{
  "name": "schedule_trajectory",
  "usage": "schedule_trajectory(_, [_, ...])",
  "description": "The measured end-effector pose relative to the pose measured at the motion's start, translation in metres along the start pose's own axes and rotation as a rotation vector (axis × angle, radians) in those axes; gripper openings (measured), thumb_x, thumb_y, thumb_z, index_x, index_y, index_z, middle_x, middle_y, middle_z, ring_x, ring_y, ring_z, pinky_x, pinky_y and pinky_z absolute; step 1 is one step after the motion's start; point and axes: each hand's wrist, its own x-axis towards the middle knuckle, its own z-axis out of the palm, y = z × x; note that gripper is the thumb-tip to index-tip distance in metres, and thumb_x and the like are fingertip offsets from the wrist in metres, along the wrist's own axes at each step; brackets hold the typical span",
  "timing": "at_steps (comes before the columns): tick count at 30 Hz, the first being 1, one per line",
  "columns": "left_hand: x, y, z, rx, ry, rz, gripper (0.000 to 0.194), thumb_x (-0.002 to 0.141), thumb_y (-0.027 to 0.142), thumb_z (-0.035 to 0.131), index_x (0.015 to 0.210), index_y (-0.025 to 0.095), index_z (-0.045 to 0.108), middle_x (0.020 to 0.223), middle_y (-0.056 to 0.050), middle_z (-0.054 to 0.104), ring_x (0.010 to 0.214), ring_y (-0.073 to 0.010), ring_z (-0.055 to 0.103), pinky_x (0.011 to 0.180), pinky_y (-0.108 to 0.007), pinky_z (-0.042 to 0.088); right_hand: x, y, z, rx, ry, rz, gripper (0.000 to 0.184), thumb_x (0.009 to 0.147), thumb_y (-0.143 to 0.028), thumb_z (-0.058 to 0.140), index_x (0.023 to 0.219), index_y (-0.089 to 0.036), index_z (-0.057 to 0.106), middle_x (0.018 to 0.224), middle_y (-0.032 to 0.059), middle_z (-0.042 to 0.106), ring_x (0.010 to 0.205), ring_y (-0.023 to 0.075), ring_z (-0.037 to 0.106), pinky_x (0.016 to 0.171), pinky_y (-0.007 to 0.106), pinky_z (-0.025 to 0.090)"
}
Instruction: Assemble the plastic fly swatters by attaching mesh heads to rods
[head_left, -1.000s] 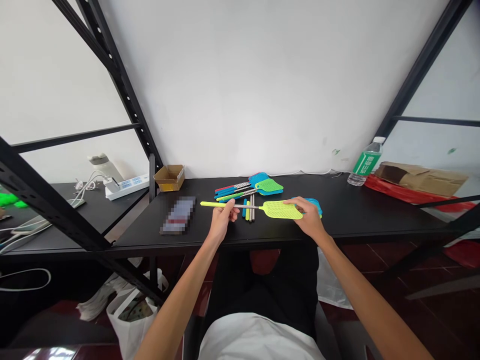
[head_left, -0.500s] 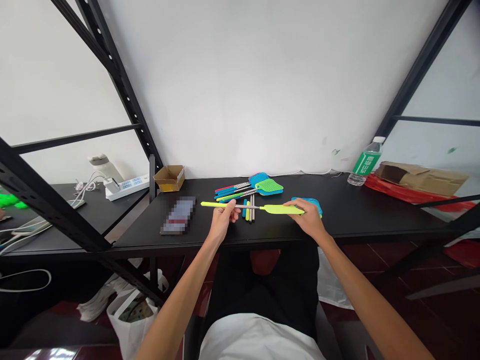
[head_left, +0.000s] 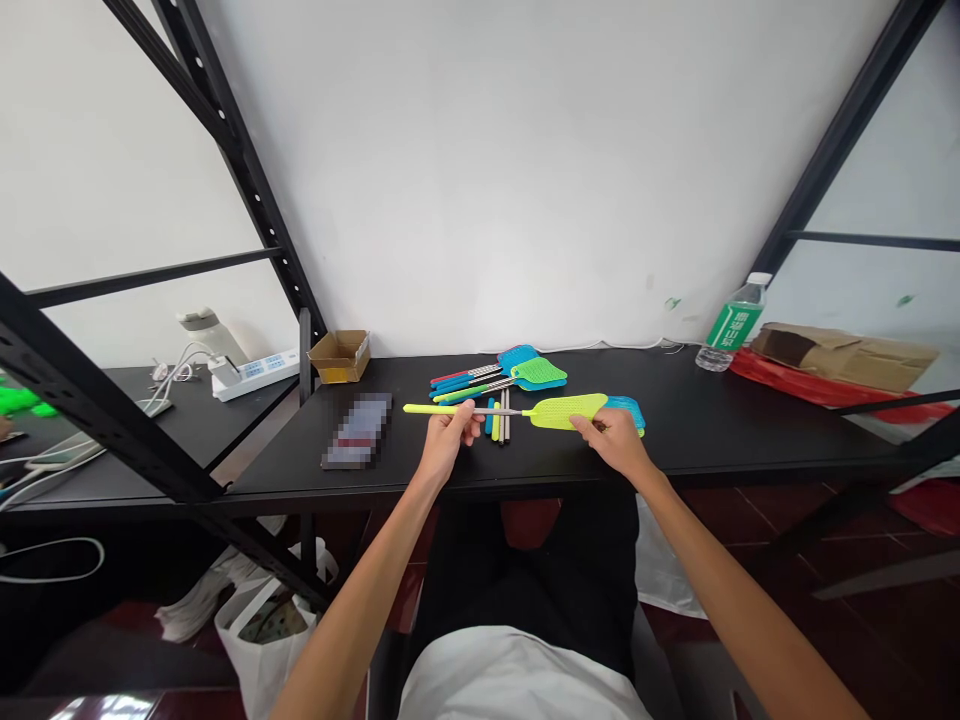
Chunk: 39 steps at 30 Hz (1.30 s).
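A yellow-green fly swatter (head_left: 562, 411) lies level across my two hands above the black table. My left hand (head_left: 451, 433) is closed around its metal rod beside the long yellow-green handle. At the other end, my right hand (head_left: 611, 438) pinches the lower corner of its perforated paddle. Behind the hands lies a pile of fly swatters (head_left: 540, 373) with green, blue and red parts. Under the rod, several loose rods (head_left: 505, 428) and short blue and yellow-green handles rest on the table. Blue paddles (head_left: 628, 408) show partly behind my right hand.
On the table's (head_left: 675, 440) left side are a blurred phone (head_left: 358, 430) and a small open cardboard box (head_left: 339, 357). A water bottle (head_left: 733, 325) leans at the back right, near a cardboard package (head_left: 840, 355) on red plastic. Black shelf posts (head_left: 255, 190) flank the table.
My right hand has turned the paddle, so its flat perforated face now shows rather than its edge. My left hand stays on the rod in nearly the same place.
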Motion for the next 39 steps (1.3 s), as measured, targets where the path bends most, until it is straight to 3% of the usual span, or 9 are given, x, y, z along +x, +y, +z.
schedule_trajectory(7, [-0.002, 0.001, 0.001, 0.023, -0.034, 0.024, 0.042, 0.087, 0.052, 0.061, 0.076, 0.013, 0.072, 0.06, -0.002, 0.058, 0.05, -0.0077, 0.045, 0.049, -0.022, 0.036, -0.001, -0.004, -0.001, 0.123, -0.054, 0.051, 0.055, 0.087, -0.064, 0.053, 0.054, -0.021, 0.048, 0.046, -0.0001, 0.05, 0.044, 0.0135, 0.043, 0.045, 0.028, 0.029])
schedule_trajectory(14, [-0.004, 0.006, 0.003, 0.081, -0.038, 0.057, 0.038, 0.086, 0.05, 0.062, 0.075, 0.015, 0.07, 0.066, -0.004, 0.063, 0.051, -0.0091, 0.046, 0.052, -0.025, 0.038, -0.001, -0.002, 0.0, 0.137, -0.064, 0.071, 0.049, 0.089, -0.062, 0.052, 0.063, -0.02, 0.054, 0.046, -0.002, 0.045, 0.044, 0.0133, 0.041, 0.045, 0.027, 0.027])
schedule_trajectory(26, [-0.008, 0.012, 0.006, 0.148, -0.074, 0.11, 0.034, 0.087, 0.045, 0.062, 0.069, 0.016, 0.066, 0.073, -0.004, 0.067, 0.053, -0.0093, 0.044, 0.055, -0.025, 0.037, 0.002, -0.003, -0.001, 0.216, -0.055, 0.093, 0.052, 0.085, -0.059, 0.06, 0.056, -0.02, 0.04, 0.051, -0.0033, 0.032, 0.049, 0.0105, 0.027, 0.046, 0.027, 0.018])
schedule_trajectory(29, [-0.009, 0.012, 0.007, 0.166, -0.066, 0.126, 0.035, 0.087, 0.047, 0.061, 0.071, 0.017, 0.067, 0.073, -0.004, 0.066, 0.053, -0.0099, 0.044, 0.057, -0.026, 0.038, 0.002, -0.002, -0.002, 0.315, -0.109, 0.149, 0.052, 0.084, -0.058, 0.062, 0.056, -0.021, 0.039, 0.049, -0.0042, 0.031, 0.046, 0.0096, 0.026, 0.044, 0.026, 0.017])
schedule_trajectory(34, [-0.01, 0.013, 0.007, 0.185, -0.096, 0.105, 0.035, 0.087, 0.048, 0.06, 0.072, 0.017, 0.069, 0.064, -0.002, 0.061, 0.054, -0.0107, 0.043, 0.056, -0.026, 0.034, 0.001, 0.004, -0.002, 0.602, -0.228, 0.305, 0.045, 0.08, -0.06, 0.065, 0.064, -0.02, 0.055, 0.049, -0.0037, 0.042, 0.039, 0.0088, 0.031, 0.037, 0.025, 0.022])
schedule_trajectory(39, [-0.01, 0.014, 0.006, 0.199, -0.101, 0.086, 0.038, 0.087, 0.05, 0.06, 0.069, 0.017, 0.069, 0.055, 0.0, 0.053, 0.052, -0.0115, 0.042, 0.055, -0.026, 0.032, 0.001, 0.004, -0.001, 0.727, -0.27, 0.356, 0.043, 0.077, -0.059, 0.07, 0.066, -0.018, 0.06, 0.051, -0.003, 0.047, 0.038, 0.0072, 0.03, 0.035, 0.023, 0.021])
